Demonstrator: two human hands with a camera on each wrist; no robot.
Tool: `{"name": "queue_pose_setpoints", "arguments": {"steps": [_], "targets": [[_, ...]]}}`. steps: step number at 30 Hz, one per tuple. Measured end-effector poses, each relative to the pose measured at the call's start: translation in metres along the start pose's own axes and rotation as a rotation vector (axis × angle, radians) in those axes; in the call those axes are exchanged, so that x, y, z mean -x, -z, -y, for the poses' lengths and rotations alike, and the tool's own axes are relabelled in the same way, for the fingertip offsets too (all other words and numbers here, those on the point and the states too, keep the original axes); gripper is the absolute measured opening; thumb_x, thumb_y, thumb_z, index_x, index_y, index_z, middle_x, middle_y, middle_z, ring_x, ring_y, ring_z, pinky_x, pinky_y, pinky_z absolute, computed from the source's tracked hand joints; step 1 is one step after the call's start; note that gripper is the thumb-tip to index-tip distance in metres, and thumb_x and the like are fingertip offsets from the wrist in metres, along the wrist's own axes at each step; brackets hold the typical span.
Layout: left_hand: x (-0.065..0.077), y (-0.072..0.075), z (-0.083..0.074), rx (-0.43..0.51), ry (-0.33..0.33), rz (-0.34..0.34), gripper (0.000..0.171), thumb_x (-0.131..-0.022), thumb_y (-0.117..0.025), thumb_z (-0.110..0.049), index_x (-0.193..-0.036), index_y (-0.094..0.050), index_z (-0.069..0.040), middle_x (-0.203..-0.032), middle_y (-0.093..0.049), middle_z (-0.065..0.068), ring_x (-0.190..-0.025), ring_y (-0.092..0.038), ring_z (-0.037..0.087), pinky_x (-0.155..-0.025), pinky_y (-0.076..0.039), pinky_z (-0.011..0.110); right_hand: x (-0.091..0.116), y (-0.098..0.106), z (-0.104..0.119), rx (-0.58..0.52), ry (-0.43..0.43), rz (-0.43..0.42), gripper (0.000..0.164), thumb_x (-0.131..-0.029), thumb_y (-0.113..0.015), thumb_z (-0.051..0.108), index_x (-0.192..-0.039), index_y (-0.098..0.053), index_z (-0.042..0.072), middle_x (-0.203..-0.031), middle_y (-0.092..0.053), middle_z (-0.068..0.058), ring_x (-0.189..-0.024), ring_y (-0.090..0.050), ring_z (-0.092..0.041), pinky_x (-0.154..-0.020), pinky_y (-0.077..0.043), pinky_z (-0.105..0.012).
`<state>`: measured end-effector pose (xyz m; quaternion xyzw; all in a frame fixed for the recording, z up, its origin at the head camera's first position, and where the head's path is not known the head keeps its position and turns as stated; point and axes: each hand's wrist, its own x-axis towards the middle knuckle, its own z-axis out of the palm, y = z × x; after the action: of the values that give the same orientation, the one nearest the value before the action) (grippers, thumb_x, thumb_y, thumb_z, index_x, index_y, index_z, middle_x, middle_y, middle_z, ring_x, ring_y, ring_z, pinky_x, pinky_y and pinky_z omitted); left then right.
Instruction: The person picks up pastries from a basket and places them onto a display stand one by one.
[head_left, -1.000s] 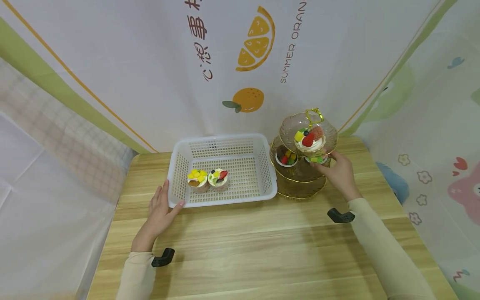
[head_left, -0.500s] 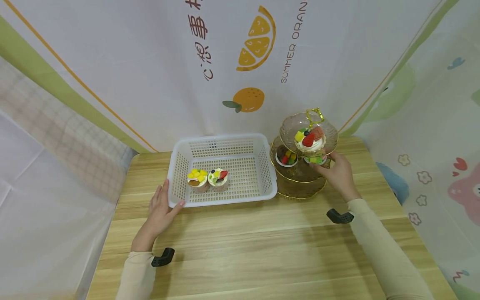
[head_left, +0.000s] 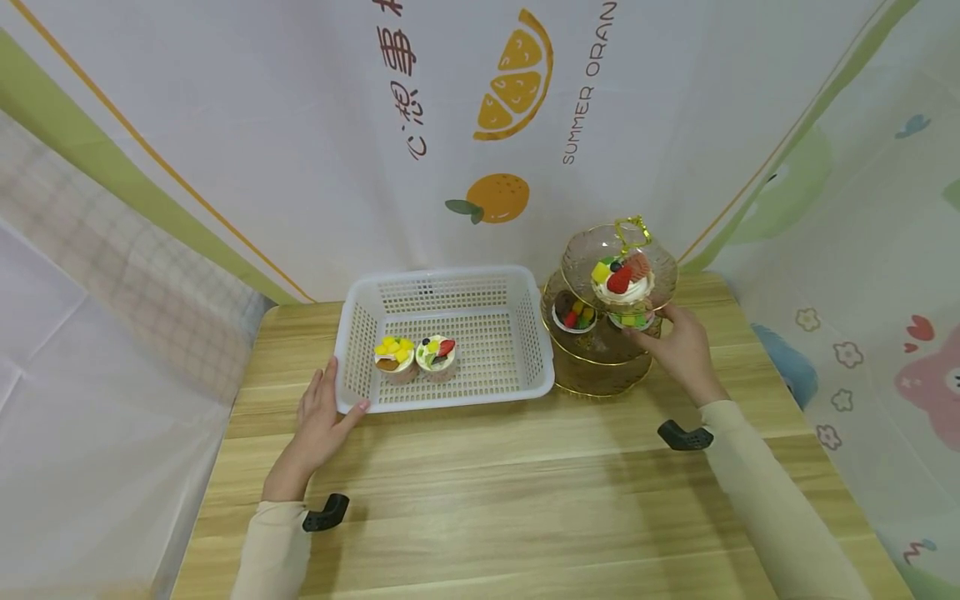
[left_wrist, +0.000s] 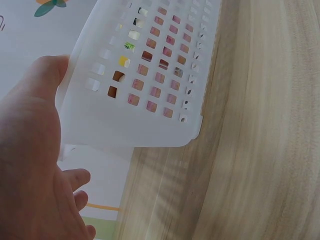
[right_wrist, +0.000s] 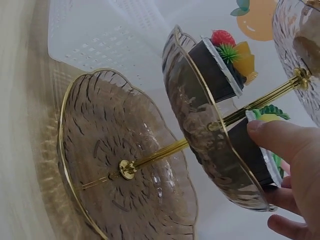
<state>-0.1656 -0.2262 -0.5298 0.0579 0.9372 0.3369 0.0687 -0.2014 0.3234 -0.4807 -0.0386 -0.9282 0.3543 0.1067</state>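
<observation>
Green-topped, the cupcake (right_wrist: 248, 152) is pinched between thumb and fingers of the right hand (head_left: 682, 347), on the middle tier of the gold-rimmed stand (head_left: 600, 380), beside a darker cupcake (head_left: 574, 314). The left hand (head_left: 320, 419) clasps a corner of the white basket (head_left: 487, 402), where two cream cups (head_left: 437, 360) stand.

The head view looks forward and down from high on the near side across the tabletop (head_left: 487, 492). Left wrist: close at the basket's (left_wrist: 115, 127) near left corner. Right wrist: close beside the stand (right_wrist: 115, 115), facing far left; both wrist views share the basket.
</observation>
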Motion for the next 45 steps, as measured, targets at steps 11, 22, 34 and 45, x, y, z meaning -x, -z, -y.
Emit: {"name": "queue_pose_setpoints", "arguments": {"steps": [11,22,34,45], "targets": [[-0.001,0.0,0.001,0.0,-0.018,-0.01,0.094,-0.099,-0.052,-0.047,-0.159,0.012,-0.011,-0.163,-0.005,0.03,-0.15,0.008,0.05,-0.113,0.005,0.074,0.009,0.02,0.004,0.007,0.014,-0.012,0.068,-0.083,-0.079,0.04,-0.137,-0.056,0.007,-0.137,-0.059,-0.023,-0.132,-0.044,-0.047,-0.109,-0.029,-0.065],[0.0,0.0,0.001,0.006,-0.017,-0.011,0.094,-0.099,-0.053,-0.046,-0.159,0.012,-0.012,-0.163,-0.005,0.03,-0.15,0.008,0.051,-0.113,0.004,0.074,0.051,-0.007,0.023,-0.094,0.169,-0.307,0.063,-0.077,-0.085,0.016,-0.133,-0.06,0.003,-0.126,-0.066,-0.019,-0.119,-0.05,-0.037,-0.103,-0.034,-0.051],[0.0,0.0,0.002,0.004,-0.01,-0.007,0.095,-0.099,-0.052,-0.049,-0.159,0.014,-0.014,-0.164,-0.003,0.03,-0.151,0.009,0.049,-0.113,0.006,0.074,0.076,-0.088,0.073,-0.258,0.53,-0.234,0.07,-0.066,-0.089,0.005,-0.13,-0.062,0.002,-0.119,-0.07,-0.013,-0.112,-0.054,-0.028,-0.103,-0.039,-0.026],[-0.001,0.0,0.001,-0.005,-0.019,-0.01,0.095,-0.099,-0.052,-0.048,-0.159,0.012,-0.011,-0.164,-0.003,0.029,-0.151,0.008,0.05,-0.113,0.004,0.074,0.012,-0.122,0.149,-0.186,0.555,0.199,0.081,-0.076,-0.086,0.032,-0.146,-0.049,0.013,-0.135,-0.064,-0.004,-0.128,-0.055,-0.024,-0.11,-0.043,-0.046]]}}
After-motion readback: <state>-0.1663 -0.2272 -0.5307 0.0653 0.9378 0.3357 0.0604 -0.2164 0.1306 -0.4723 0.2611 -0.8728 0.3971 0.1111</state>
